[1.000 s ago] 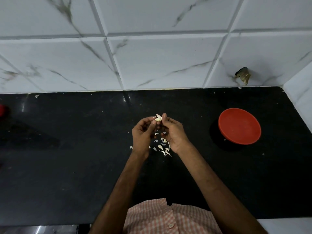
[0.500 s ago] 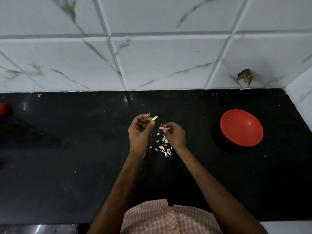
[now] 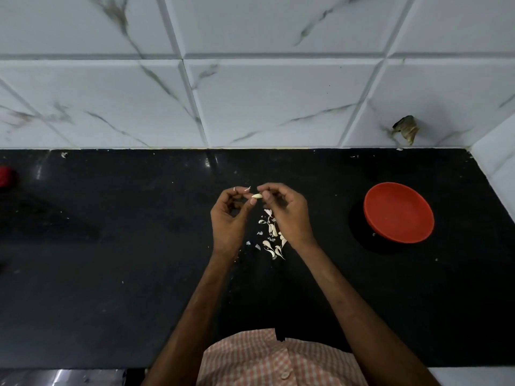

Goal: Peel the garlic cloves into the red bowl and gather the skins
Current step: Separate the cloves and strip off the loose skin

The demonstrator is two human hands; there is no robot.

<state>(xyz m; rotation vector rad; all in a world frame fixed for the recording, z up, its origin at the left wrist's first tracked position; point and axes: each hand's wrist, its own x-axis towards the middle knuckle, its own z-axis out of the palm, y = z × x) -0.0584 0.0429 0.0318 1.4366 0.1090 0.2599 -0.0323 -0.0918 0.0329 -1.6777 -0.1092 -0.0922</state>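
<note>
Both hands, left [image 3: 227,218] and right [image 3: 289,211], pinch a clove [image 3: 257,196] above skins [image 3: 271,238] on the surface [image 3: 111,260]; bowl [image 3: 398,215] right.

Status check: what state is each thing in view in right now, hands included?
garlic clove: held above the counter, pinched between both hands.
left hand: pinches the garlic clove.
right hand: pinches the garlic clove's other end.
skins: loose, scattered on the counter, not gathered.
red bowl: upright, nothing visible inside.

The person wears a peach-and-white checked shirt [image 3: 259,360] with pale buttons [image 3: 284,375]
</note>
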